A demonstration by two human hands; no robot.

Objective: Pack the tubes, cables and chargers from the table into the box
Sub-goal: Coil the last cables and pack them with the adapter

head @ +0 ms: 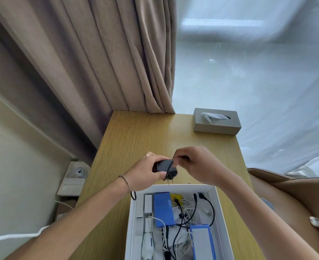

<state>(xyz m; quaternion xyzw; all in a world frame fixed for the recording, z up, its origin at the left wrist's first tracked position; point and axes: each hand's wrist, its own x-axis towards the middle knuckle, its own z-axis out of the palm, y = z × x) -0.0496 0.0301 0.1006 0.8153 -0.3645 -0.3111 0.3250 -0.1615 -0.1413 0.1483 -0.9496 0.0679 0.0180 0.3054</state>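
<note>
Head view only. Left hand (145, 173) at frame centre, fingers curled round black charger (165, 167), held above bench (136, 136) just beyond far rim of white box (175, 187). Right hand (194, 162) beside it, fingertips pinching thin black cable (169, 170) wrapped over charger; loose end hanging toward box rim. Both hands closed on the load, neither touching bench. Box at lower centre of frame, open top, already holding two blue packs (163, 209), white adapters (148, 203), tangled black and white cables (185, 216), a yellow item (176, 197) at far end. Black cable loop (133, 195) lying on bench at box's upper left corner. Grey tissue box (217, 121) at upper right of bench, well apart from hands. Beige curtain (102, 59) behind bench, upper left.
</note>
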